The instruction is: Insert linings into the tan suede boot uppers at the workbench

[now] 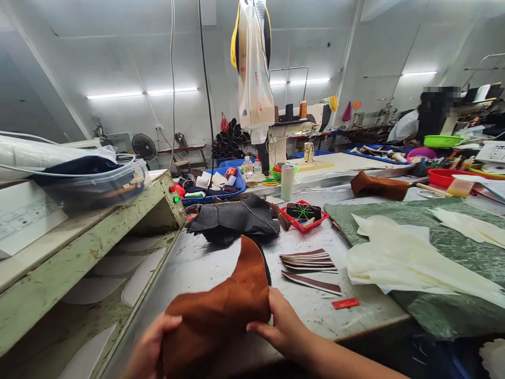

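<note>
Between my two hands, above the near edge of the metal worktable [197, 268], is a brown leather boot upper [221, 310]. My left hand [152, 342] grips its lower left end, thumb on the front face and the other fingers hidden behind. On the right side, my right hand [284, 326] pinches the leather near its edge, thumb in front. A dark layer shows along the upper right edge of the piece. Just right of it lie a fanned stack of brown and white strips [307, 260], one separate strip [311, 282] and a small red piece [345, 303].
Folded black leather [236, 218] and a red basket [303, 217] lie behind. Pale pattern sheets [418, 258] cover a green mat [442, 210] at right. A green slatted rack [90, 252] borders the left. A plastic bag [256, 73] hangs overhead; a co-worker [418, 121] sits far right.
</note>
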`<act>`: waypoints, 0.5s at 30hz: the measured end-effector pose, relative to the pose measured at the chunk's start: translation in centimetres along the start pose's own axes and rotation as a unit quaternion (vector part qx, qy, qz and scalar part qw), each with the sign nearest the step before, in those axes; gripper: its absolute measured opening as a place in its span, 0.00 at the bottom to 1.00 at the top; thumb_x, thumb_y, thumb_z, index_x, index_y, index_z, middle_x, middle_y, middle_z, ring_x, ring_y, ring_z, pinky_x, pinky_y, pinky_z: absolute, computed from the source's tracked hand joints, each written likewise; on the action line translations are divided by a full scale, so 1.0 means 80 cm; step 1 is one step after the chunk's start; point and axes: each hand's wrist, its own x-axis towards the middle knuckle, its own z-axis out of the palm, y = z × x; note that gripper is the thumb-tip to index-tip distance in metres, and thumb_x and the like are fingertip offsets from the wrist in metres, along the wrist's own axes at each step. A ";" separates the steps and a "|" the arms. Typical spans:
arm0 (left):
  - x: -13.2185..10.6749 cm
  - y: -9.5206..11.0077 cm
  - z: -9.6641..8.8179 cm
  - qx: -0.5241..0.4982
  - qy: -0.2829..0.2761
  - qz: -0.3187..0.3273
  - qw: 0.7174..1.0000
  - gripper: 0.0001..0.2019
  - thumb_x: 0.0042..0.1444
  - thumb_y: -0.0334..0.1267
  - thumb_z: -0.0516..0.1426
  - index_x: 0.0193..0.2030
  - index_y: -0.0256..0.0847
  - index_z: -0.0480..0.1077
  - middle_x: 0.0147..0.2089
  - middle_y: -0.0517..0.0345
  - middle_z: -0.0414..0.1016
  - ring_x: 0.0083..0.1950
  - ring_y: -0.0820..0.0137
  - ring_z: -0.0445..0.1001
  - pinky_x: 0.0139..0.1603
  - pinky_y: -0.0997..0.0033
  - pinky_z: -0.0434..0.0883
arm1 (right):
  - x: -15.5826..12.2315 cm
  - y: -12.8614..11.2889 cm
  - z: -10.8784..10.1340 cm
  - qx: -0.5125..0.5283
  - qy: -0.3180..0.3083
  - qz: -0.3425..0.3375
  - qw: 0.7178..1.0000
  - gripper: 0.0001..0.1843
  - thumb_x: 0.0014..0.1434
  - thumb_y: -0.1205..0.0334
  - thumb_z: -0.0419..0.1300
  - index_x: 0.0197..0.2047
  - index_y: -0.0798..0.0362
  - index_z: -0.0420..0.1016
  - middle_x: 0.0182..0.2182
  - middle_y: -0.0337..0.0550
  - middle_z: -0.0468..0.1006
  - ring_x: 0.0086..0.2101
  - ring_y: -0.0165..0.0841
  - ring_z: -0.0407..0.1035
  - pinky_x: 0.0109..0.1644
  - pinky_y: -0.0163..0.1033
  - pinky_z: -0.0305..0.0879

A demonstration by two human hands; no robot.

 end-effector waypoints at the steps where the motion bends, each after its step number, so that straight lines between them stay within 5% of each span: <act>1: 0.017 -0.008 -0.012 -0.003 0.008 -0.028 1.000 0.20 0.58 0.49 0.45 0.39 0.37 0.71 0.35 0.51 0.76 0.36 0.64 0.75 0.36 0.59 0.74 | 0.001 -0.001 0.007 -0.032 0.000 -0.010 0.999 0.28 0.42 0.56 0.67 0.46 0.57 0.70 0.44 0.52 0.71 0.46 0.45 0.62 0.52 0.47 0.56; 3: 0.042 -0.016 -0.031 0.006 0.048 -0.121 0.991 0.19 0.54 0.48 0.47 0.38 0.34 0.71 0.35 0.46 0.76 0.37 0.59 0.75 0.36 0.57 0.74 | 0.003 0.001 0.014 -0.070 -0.055 -0.027 0.996 0.37 0.40 0.55 0.69 0.52 0.58 0.65 0.47 0.55 0.69 0.47 0.45 0.62 0.52 0.45 0.57; 5: 0.047 -0.008 -0.038 0.031 0.129 -0.138 0.981 0.20 0.52 0.47 0.48 0.46 0.34 0.67 0.46 0.42 0.73 0.47 0.54 0.71 0.45 0.51 0.70 | 0.001 0.012 0.010 -0.104 -0.120 -0.005 0.987 0.33 0.42 0.57 0.67 0.52 0.57 0.66 0.45 0.54 0.71 0.45 0.44 0.65 0.48 0.43 0.60; 8: 0.011 0.030 -0.020 0.080 0.231 0.138 0.960 0.10 0.55 0.36 0.51 0.43 0.40 0.67 0.48 0.48 0.71 0.50 0.61 0.68 0.51 0.57 0.66 | -0.006 0.041 -0.010 -0.099 -0.121 0.110 0.981 0.08 0.49 0.62 0.61 0.34 0.55 0.75 0.33 0.49 0.76 0.37 0.42 0.69 0.42 0.42 0.60; 10: -0.021 0.060 0.006 0.129 0.183 0.349 0.910 0.11 0.53 0.26 0.50 0.41 0.39 0.69 0.43 0.51 0.74 0.43 0.66 0.71 0.44 0.65 0.68 | -0.007 0.061 -0.017 -0.015 -0.090 0.178 0.980 0.04 0.48 0.63 0.60 0.28 0.55 0.73 0.24 0.45 0.74 0.32 0.38 0.70 0.39 0.41 0.60; 12: -0.043 0.083 0.033 0.216 0.095 0.447 0.863 0.15 0.51 0.21 0.47 0.39 0.35 0.71 0.40 0.49 0.75 0.30 0.71 0.71 0.30 0.70 0.68 | -0.002 0.073 -0.012 0.082 -0.082 0.204 0.972 0.10 0.47 0.60 0.61 0.34 0.55 0.72 0.20 0.40 0.72 0.25 0.34 0.69 0.32 0.37 0.61; 15: -0.044 0.102 0.060 0.398 -0.067 0.336 0.851 0.22 0.48 0.18 0.45 0.47 0.31 0.70 0.40 0.44 0.75 0.23 0.71 0.70 0.20 0.71 0.65 | 0.016 0.073 0.015 0.163 -0.090 0.200 0.962 0.18 0.52 0.49 0.57 0.38 0.56 0.68 0.20 0.39 0.71 0.19 0.28 0.65 0.24 0.32 0.59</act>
